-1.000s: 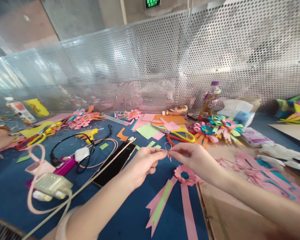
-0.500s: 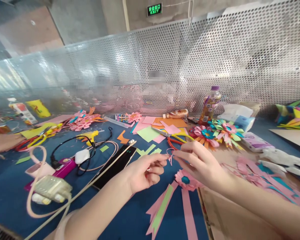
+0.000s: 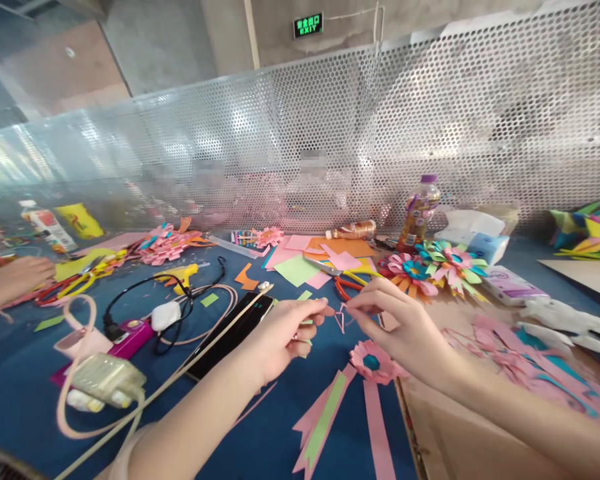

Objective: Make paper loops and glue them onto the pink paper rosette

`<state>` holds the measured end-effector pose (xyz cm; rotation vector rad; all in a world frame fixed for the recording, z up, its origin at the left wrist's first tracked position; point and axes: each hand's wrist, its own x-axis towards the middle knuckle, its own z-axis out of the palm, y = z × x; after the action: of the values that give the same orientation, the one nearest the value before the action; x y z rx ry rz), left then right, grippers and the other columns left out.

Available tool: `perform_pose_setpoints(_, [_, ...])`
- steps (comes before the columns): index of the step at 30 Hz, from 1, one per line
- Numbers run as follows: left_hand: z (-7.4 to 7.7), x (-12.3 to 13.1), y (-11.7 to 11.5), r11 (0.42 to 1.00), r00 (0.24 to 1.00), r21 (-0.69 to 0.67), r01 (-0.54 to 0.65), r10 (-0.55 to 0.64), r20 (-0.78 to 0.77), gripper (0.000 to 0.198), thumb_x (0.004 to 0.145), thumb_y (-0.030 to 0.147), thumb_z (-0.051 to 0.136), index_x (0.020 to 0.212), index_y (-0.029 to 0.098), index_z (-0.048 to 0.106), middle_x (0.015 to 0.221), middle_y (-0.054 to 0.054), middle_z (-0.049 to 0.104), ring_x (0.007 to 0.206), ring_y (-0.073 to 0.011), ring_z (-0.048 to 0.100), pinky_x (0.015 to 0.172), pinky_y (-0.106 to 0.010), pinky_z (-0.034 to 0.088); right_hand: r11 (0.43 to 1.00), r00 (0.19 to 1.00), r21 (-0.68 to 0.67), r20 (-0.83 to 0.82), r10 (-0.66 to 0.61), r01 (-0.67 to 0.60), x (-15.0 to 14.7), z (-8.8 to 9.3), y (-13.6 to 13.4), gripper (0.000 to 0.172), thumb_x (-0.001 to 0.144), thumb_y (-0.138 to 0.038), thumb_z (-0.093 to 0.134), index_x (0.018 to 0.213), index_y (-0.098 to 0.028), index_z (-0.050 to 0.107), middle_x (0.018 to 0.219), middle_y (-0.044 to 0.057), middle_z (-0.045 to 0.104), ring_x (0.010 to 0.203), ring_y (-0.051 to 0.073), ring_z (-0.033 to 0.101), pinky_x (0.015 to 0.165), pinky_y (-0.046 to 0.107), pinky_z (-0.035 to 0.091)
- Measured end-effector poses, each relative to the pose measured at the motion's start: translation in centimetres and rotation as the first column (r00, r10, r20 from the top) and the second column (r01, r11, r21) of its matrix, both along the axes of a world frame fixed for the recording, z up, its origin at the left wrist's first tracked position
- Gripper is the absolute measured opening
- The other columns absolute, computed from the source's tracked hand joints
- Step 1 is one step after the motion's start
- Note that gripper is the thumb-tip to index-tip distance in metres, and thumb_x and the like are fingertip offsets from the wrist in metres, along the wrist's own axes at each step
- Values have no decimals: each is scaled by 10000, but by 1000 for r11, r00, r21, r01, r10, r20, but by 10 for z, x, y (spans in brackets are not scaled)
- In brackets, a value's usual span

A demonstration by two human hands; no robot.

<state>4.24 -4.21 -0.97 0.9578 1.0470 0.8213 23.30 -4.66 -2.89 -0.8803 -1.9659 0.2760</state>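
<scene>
Pink strip (image 3: 340, 323) is hanging in a small loop between both hands, above the blue table (image 3: 265, 440). Left hand (image 3: 287, 332) is pinching one side with thumb and forefinger; right hand (image 3: 403, 320) is pinching the other side by its fingertips. Below, a pink paper flower (image 3: 373, 362) is lying near scissors (image 3: 349, 280).

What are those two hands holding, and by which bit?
A thin pink strip. The left hand and right hand hold it by its upper part, and its lower part dangles. The exact pinch spots are too small to tell.
</scene>
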Motion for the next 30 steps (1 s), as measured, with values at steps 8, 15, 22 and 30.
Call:
perform_pose_setpoints(8, [11,4,-11,869,925,495,-3,190,-328,263,749,425,628,779,167,668,611,3,536,511,-91,389,457,-205,247,874,983,-485,-158,-92,4,-6,15,-9,154,824,-360,565,796,-232,646,766,9,620,719,166,559,651,298,432])
perform_pose_setpoints(15, [6,4,-10,882,924,467,67,122,-361,267,760,423,623,822,167,668,722,-32,623,542,-94,421,471,-200,278,846,976,-532,-196,-94,-25,-7,14,-9,146,805,-343,573,787,-227,659,766,17,630,719,172,534,644,304,409])
perform_pose_setpoints(22, [8,5,-11,888,939,456,60,104,-327,187,767,352,630,806,172,667,721,-16,635,532,-74,408,471,-193,282,821,968,-570,-224,-112,-36,-10,14,-12,170,786,-371,587,783,-222,669,738,16,614,670,160,496,596,286,399])
perform_pose_setpoints(30, [8,6,-10,927,960,373,40,68,-272,178,765,327,627,774,150,637,603,29,521,470,-53,325,435,-195,227,778,953,-623,-278,-118,-86,-13,12,-13,214,784,-409,601,802,-213,684,725,6,624,618,129,491,542,251,365])
